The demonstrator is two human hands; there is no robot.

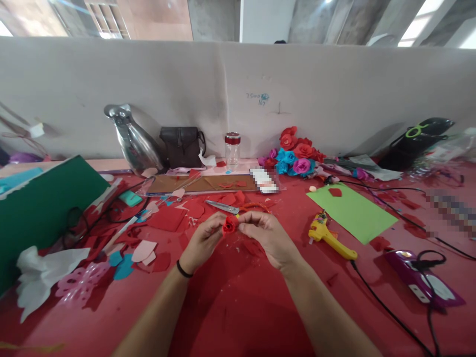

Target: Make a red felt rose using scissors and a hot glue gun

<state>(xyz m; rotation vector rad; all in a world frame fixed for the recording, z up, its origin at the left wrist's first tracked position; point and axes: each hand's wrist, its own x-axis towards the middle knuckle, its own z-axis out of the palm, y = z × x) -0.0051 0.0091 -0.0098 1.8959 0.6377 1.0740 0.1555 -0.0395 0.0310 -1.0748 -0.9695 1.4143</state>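
Note:
A small red paper rose (pixel 229 225) is held above the middle of the red table, its petals rolled tightly at the centre. My left hand (pixel 204 241) is closed on it from the left, with a dark band round the wrist. From the right, the fingertips of my right hand (pixel 268 237) pinch at the rose's edge; what exactly lies between them is hard to make out. Just behind the hands lie scissors (pixel 224 207) with orange handles, partly hidden by my fingers. Red paper pieces (pixel 167 218) are scattered to the left.
At right lie a yellow glue gun (pixel 330 238) with its cord, a green sheet (pixel 351 210) and a purple power strip (pixel 424 280). Finished paper flowers (pixel 293 153), a glass jar (pixel 232 151), a phone (pixel 264 180) and a metal jug (pixel 136 141) stand or lie along the back.

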